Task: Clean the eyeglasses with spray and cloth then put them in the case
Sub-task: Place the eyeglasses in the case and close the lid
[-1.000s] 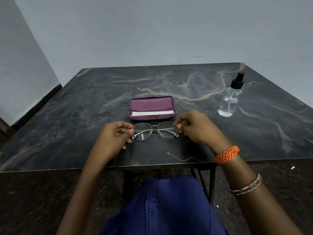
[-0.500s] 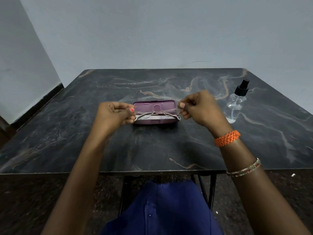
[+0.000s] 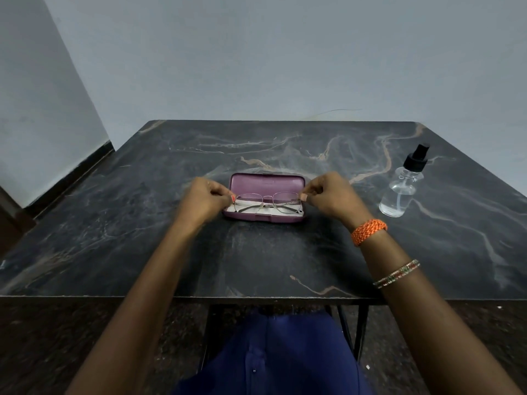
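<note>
Thin metal-framed eyeglasses (image 3: 266, 202), arms folded, sit low in the open purple case (image 3: 266, 182) at the middle of the table. A white cloth (image 3: 242, 201) lines the case under them. My left hand (image 3: 206, 199) pinches the frame's left end and my right hand (image 3: 332, 196) pinches its right end. The case lid stands up behind the glasses. A clear spray bottle (image 3: 400, 192) with a black nozzle stands upright to the right, apart from my hands.
The dark marbled table (image 3: 142, 223) meets grey walls at the back and left. Its front edge runs just above my lap. Metal table legs (image 3: 360, 332) show beneath the edge.
Both hands carried the glasses from the table in front of the case forward and down into the open case. The bottle and case stayed put.
</note>
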